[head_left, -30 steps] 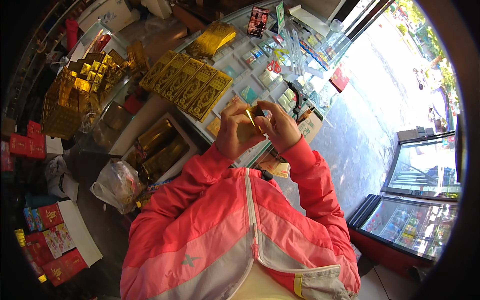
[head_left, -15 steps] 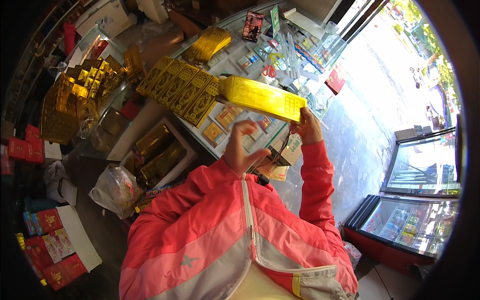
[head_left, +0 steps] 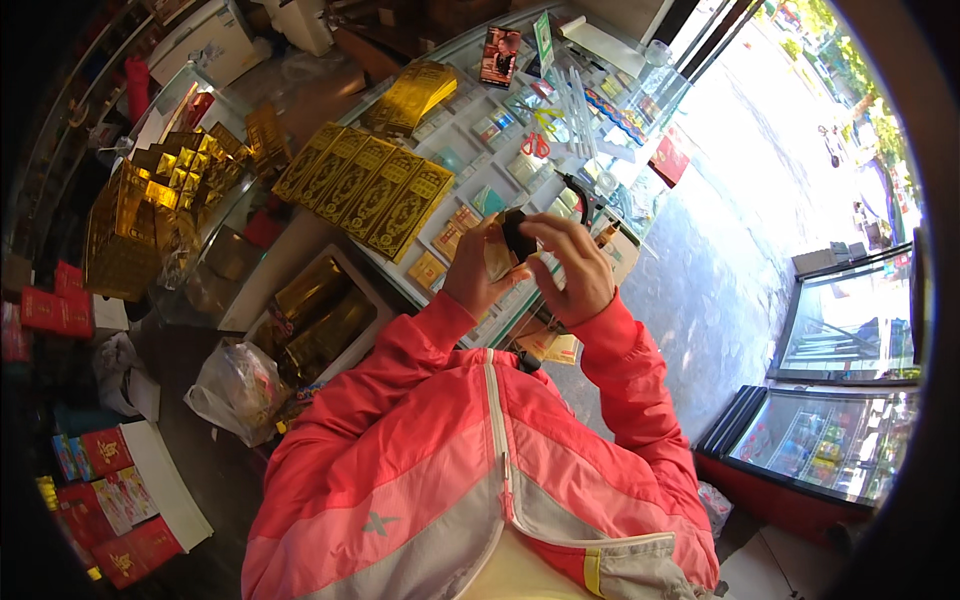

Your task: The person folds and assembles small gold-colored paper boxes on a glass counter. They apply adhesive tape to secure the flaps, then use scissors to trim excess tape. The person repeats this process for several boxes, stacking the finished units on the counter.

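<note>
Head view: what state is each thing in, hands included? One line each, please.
Left hand: closed around the held box
Right hand: fingers bent at the box's end, grip unclear
Held box: raised, dark end showing; open or shut unclear
Row of gold packs: lying side by side
Phone: screen lit
Red-handled scissors: lying down, blades unclear
Plastic bag: bulging, filled
Jacket: partly zipped, neck open

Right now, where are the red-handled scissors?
In the head view, the red-handled scissors lie on the glass counter, upper centre, beyond the right hand and just left of the pale strips.
</note>
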Motion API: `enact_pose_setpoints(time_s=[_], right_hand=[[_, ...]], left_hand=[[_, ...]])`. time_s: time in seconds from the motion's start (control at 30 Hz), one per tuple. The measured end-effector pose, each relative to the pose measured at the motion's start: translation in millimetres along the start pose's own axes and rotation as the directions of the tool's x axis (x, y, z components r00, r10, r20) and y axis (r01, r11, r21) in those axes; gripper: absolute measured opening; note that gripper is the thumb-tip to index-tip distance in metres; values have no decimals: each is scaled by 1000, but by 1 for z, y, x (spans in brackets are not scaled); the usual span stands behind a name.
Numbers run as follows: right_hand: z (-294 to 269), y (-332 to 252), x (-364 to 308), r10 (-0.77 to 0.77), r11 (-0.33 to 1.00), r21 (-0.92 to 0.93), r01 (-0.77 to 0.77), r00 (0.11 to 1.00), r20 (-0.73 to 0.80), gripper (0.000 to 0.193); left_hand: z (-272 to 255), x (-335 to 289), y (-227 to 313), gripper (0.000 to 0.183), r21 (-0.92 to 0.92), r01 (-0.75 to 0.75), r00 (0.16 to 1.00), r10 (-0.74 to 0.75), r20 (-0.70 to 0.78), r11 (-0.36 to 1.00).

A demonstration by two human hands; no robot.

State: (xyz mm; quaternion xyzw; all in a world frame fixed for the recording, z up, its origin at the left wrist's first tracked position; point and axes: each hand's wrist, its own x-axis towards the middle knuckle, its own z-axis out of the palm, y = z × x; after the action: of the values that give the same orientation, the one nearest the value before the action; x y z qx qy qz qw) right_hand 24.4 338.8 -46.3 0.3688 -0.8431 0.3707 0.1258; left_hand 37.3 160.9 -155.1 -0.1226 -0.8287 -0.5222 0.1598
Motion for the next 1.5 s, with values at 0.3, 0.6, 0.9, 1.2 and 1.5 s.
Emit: enact_pose_setpoints(time_s=[0.3, 0.6, 0.9, 1.2, 1.5], right_hand=[[-5, 1, 19, -117, 979, -132, 157, 956, 270, 15], [0, 2, 18, -160, 984, -43, 173, 963, 217, 12], [0, -3, 14, -52, 996, 73, 45, 993, 107, 12], [15, -6, 15, 183, 980, 85, -180, 983, -23, 28], [32, 1, 13, 393, 898, 234, -372, 919, -47, 31]], left_hand=[[-6, 1, 22, 87, 171, -132, 960, 168, -222, 976], [-35, 5, 36, 41, 388, -456, 856, 514, -56, 801], [-42, 9, 37, 28, 343, -461, 870, 493, -7, 819], [-35, 14, 37, 23, 141, -417, 899, 430, -84, 898], [-27, 19, 44, 30, -16, -267, 950, 260, -171, 964]])
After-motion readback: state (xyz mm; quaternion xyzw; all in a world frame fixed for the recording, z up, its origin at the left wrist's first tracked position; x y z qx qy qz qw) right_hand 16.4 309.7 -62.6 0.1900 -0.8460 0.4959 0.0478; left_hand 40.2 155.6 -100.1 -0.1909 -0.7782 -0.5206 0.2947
